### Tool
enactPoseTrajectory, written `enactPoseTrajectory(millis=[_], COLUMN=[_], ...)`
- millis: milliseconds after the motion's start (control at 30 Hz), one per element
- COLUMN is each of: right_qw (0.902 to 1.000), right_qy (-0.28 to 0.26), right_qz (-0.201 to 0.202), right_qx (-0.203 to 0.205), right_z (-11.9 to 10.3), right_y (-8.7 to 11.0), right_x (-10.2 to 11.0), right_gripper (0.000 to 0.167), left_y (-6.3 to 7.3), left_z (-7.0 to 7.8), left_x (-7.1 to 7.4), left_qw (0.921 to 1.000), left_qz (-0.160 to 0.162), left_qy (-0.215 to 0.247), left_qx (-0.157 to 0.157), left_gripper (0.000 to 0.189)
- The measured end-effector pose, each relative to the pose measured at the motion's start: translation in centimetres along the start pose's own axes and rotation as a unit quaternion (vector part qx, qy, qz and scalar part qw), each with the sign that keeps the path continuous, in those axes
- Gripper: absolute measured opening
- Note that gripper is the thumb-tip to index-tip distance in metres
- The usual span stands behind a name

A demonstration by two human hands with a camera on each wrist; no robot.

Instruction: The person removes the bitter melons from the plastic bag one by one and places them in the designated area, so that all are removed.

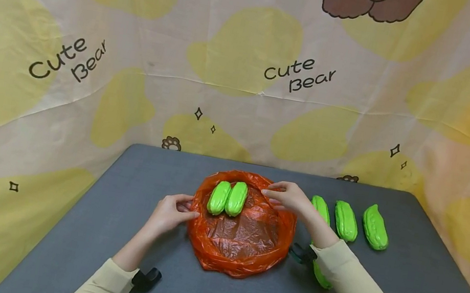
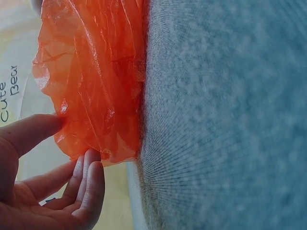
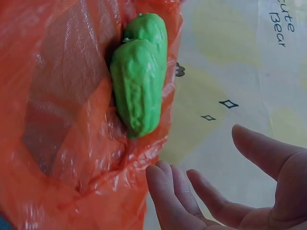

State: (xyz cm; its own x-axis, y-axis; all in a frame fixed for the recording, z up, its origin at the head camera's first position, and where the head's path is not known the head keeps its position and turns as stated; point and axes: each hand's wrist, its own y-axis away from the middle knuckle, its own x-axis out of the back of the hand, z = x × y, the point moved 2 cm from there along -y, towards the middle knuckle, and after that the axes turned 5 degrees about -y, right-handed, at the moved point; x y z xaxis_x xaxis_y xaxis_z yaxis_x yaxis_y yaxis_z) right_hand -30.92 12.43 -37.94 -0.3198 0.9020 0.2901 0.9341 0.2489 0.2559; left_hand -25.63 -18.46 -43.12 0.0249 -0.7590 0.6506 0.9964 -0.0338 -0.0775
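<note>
A red plastic bag point(image 1: 238, 266) stands on the table with its mouth rolled wide. Inside it, two glossy, bumpy green gourd-like pieces point(image 1: 236, 199) lie side by side at the back left; the right wrist view shows one overlapping the other point(image 3: 139, 88). My left hand point(image 1: 170, 213) holds the bag's left side, its thumb and fingertips on the thin plastic point(image 2: 91, 105). Over the bag's back right rim, my right hand point(image 1: 289, 197) has its fingers apart and nothing between them. In its wrist view, the right fingertips point(image 3: 158, 177) are right at the bag's edge.
Several more green pieces lie right of the bag, including one at the far right point(image 1: 375, 227) and one partly hidden under my right forearm point(image 1: 322, 275). The grey table point(image 1: 156, 169) ends at a hanging cloth point(image 1: 231, 115) printed with "Cute Bear". Dark wrist mounts point(image 1: 146, 279) sit on both arms.
</note>
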Motion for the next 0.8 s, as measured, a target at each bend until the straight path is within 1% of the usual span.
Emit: enactPoseTrajectory(millis=[233, 533, 700, 800], right_qw=[0.9998, 0.9998, 0.9994, 0.9992], right_qy=[-0.016, -0.011, -0.019, -0.019], right_qz=[0.002, 0.000, 0.005, 0.007], right_qx=[-0.014, -0.016, -0.028, -0.034], right_z=[0.3, 0.8, 0.9, 1.1], right_y=[-1.3, -2.6, -3.2, -3.7], right_x=[-1.2, -2.6, -3.3, -3.8], right_gripper=[0.057, 0.053, 0.047, 0.046], left_y=[-0.1, 0.0, 0.0, 0.0], left_z=[0.1, 0.0, -0.1, -0.1], left_x=[-0.1, -0.1, 0.0, 0.0], left_qw=[1.0000, 1.0000, 1.0000, 1.0000], left_qz=[0.001, -0.001, -0.001, 0.000], left_qy=[0.000, 0.001, -0.002, -0.004], left_qx=[0.000, 0.004, -0.001, 0.002], left_gripper=[0.046, 0.046, 0.046, 0.046])
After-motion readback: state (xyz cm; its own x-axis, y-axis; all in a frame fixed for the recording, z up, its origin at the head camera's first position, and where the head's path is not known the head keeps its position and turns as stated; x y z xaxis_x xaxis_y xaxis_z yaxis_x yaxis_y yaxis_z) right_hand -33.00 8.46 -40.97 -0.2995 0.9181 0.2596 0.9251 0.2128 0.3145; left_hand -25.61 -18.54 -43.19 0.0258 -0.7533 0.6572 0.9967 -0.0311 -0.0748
